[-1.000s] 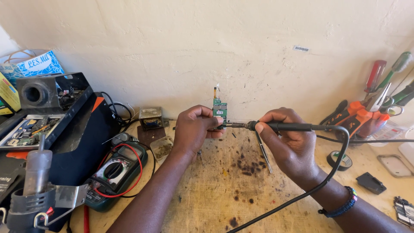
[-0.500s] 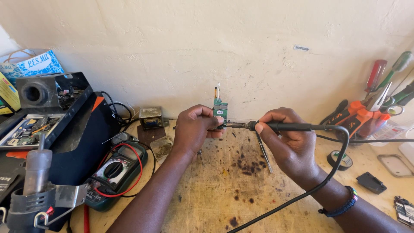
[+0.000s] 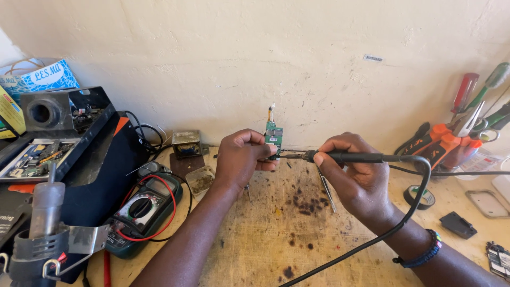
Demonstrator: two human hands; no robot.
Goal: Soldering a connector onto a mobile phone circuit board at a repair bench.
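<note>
While both hands meet at mid-worktop, the contents run left to right as follows.

Far left: grey heat gun [image 3: 45, 234] in a metal stand, at the near edge; behind it a black case [image 3: 79, 159] propped open with small boards on its tray.
Left of centre: green multimeter [image 3: 143, 210] with red and black leads looped over it, lying flat on the worktop [image 3: 255, 250].
Behind the multimeter: small square transformer block [image 3: 186, 143] against the wall.
Left hand [image 3: 241, 159]: fingers closed, pinching a small green circuit board [image 3: 273, 137], held upright above the worktop near the wall.
Right hand [image 3: 356, 178]: wrapped around a black soldering iron [image 3: 350, 157], held level, its tip at the lower edge of the board; tweezers [image 3: 325, 188] also tucked under the fingers, pointing down.
Cord: black, curving from the iron's rear down past the wrist.
Right: roll of black tape [image 3: 419, 195] flat on the worktop.
Far right: orange-handled pliers [image 3: 441, 146] and screwdrivers [image 3: 467, 93] leaning by the wall.
</note>
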